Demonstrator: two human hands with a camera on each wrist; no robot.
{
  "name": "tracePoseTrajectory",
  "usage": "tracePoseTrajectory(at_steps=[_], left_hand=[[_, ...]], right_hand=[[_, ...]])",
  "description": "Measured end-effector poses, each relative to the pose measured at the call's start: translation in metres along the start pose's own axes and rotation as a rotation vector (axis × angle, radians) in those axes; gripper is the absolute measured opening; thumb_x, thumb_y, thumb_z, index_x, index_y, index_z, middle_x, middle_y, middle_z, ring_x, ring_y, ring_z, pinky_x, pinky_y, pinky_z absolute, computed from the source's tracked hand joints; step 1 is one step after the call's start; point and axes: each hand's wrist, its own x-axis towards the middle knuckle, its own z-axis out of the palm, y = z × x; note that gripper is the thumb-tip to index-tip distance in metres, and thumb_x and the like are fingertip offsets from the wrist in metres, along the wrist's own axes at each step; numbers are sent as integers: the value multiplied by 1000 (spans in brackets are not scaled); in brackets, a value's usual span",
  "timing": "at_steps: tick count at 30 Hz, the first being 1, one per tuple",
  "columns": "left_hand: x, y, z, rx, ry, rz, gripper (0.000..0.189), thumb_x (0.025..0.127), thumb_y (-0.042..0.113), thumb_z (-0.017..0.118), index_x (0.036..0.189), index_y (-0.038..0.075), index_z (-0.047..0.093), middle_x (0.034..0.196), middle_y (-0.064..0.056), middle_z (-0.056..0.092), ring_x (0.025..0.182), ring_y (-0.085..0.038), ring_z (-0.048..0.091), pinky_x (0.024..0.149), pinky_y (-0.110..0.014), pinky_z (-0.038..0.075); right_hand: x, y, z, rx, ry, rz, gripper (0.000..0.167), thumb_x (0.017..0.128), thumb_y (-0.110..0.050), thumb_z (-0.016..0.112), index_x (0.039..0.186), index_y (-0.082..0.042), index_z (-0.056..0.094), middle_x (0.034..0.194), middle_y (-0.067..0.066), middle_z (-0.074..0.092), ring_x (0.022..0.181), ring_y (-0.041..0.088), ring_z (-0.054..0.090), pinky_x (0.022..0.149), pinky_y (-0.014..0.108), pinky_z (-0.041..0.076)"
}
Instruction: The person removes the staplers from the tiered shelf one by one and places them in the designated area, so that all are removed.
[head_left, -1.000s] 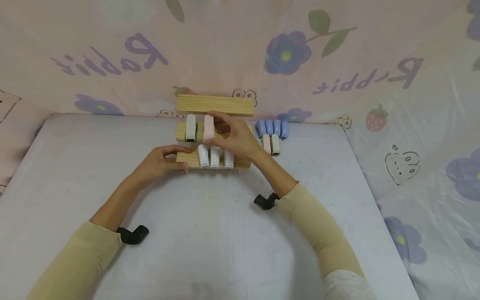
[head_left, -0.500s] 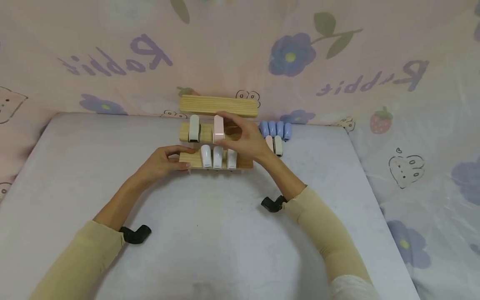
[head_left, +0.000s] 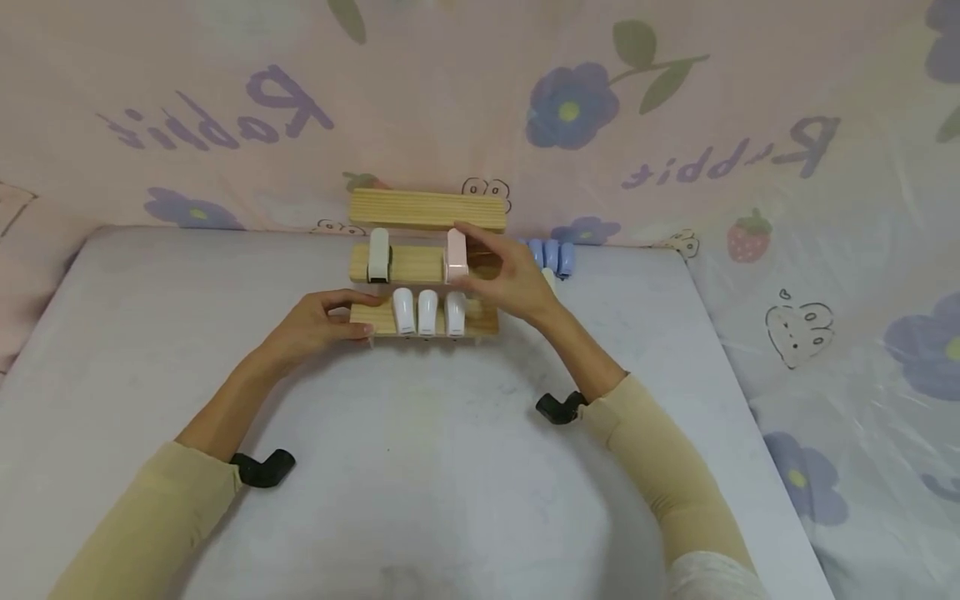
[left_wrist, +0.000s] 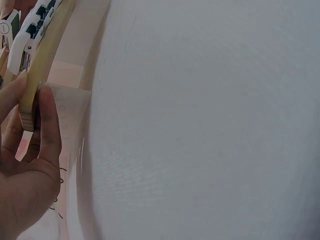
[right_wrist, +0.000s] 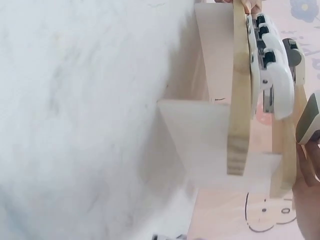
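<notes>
And here's the right hand (head_left: 513, 279), just above centre in the head view, finger and thumb pinching the pink stapler (head_left: 456, 254)! That piece is upright at the middle board (head_left: 416, 265), right of its midpoint; whether its base touches the wood, I can't tell. Down to the left, the left hand (head_left: 318, 325) has the near end of the front board (head_left: 382, 317) pinched, thumb at the front edge, a finger at the back.

Look at that front board: three white staplers (head_left: 427, 312) in a row, spaced apart, the third off to the right. Behind them, a grey-green stapler (head_left: 379, 256) stands toward the left end of the middle board, well apart from the pink one. Highest of all, the top board (head_left: 427, 208) lies across the upper centre. The right wrist view picks out a pale panel (right_wrist: 200, 135) under the front board.

Over on the right, blue staplers (head_left: 552, 254) sit side by side on the white desk (head_left: 420, 500), partly hidden by the right hand, a pale stapler (head_left: 549, 277) peeking out just below them. Flowers and mirrored lettering fill the backdrop (head_left: 442, 100).
</notes>
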Motion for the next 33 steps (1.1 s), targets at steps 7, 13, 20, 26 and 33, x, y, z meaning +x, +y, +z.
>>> tracePoseTrajectory(at_steps=[7, 13, 20, 26, 33], left_hand=[[1, 1, -2, -10, 2, -2, 53, 88, 20, 78, 135, 3, 59, 139, -16, 51, 97, -12, 64, 81, -25, 53], [0, 1, -2, -14, 1, -7, 53, 88, 19, 78, 135, 2, 58, 139, -17, 50, 98, -13, 64, 81, -26, 53], [1, 3, -1, -16, 0, -18, 54, 87, 19, 79, 135, 2, 59, 140, -17, 51, 98, -13, 64, 81, -25, 52], [1, 4, 1, -16, 14, -33, 53, 86, 21, 80, 133, 4, 62, 139, -13, 52, 96, -13, 64, 81, -26, 52], [1, 2, -1, 29, 23, -35, 52, 85, 25, 81, 130, 6, 64, 142, -10, 50, 95, -13, 61, 80, -25, 51]], right_hand=[[-9, -12, -10, 19, 4, 22, 71, 84, -4, 80, 146, -3, 47, 139, 15, 57, 117, 29, 61, 101, 40, 47], [-18, -25, -21, 53, 20, -13, 67, 84, 3, 77, 144, 5, 46, 132, 23, 59, 115, 36, 61, 100, 47, 48], [-24, -20, -31, 77, 31, -48, 66, 82, 9, 75, 141, 11, 46, 133, 27, 56, 120, 39, 56, 101, 52, 45], [-29, -15, -40, 43, 34, -49, 65, 83, 7, 76, 141, 11, 46, 132, 28, 57, 119, 38, 57, 100, 49, 46], [-38, -10, -47, 30, 32, -15, 66, 83, 8, 75, 142, 10, 46, 133, 28, 56, 119, 39, 57, 100, 52, 46]])
